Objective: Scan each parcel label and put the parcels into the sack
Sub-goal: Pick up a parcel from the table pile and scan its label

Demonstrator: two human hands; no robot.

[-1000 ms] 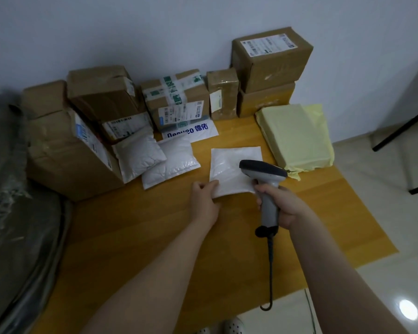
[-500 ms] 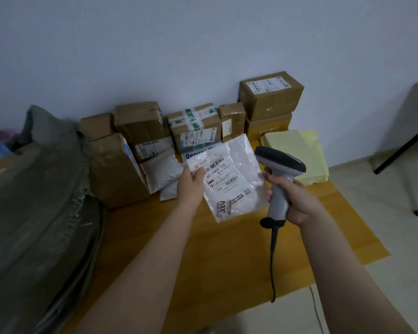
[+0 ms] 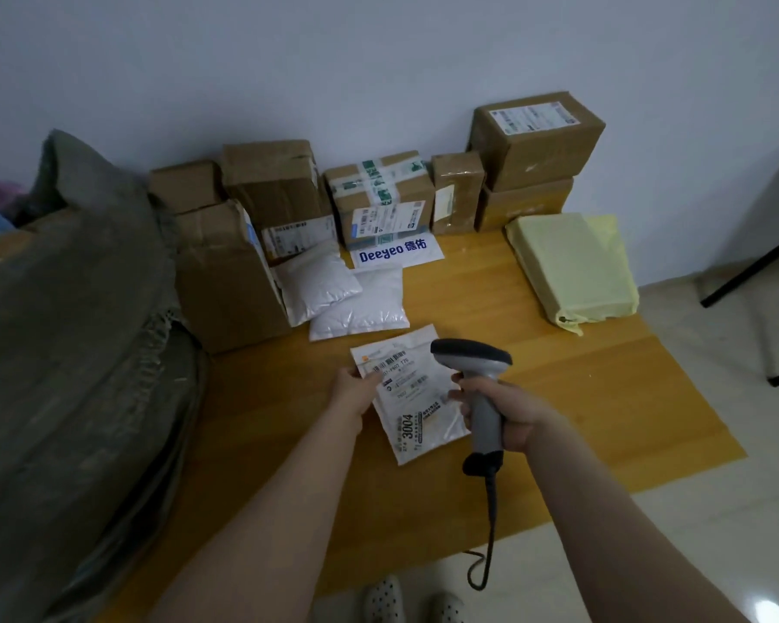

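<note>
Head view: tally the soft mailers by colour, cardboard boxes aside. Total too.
White: 4 (labelled mailer held by the left hand, padded mailer, second padded mailer, Deeyeo-printed mailer)
Yellow: 1 (yellow mailer)
Total: 5

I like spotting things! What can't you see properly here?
Head view, sack: the left edge cuts it off; opening unseen.
Head view, white parcel: label print too small; scanner and left hand cover parts.
Head view, stacked boxes: labels blurred.
</note>
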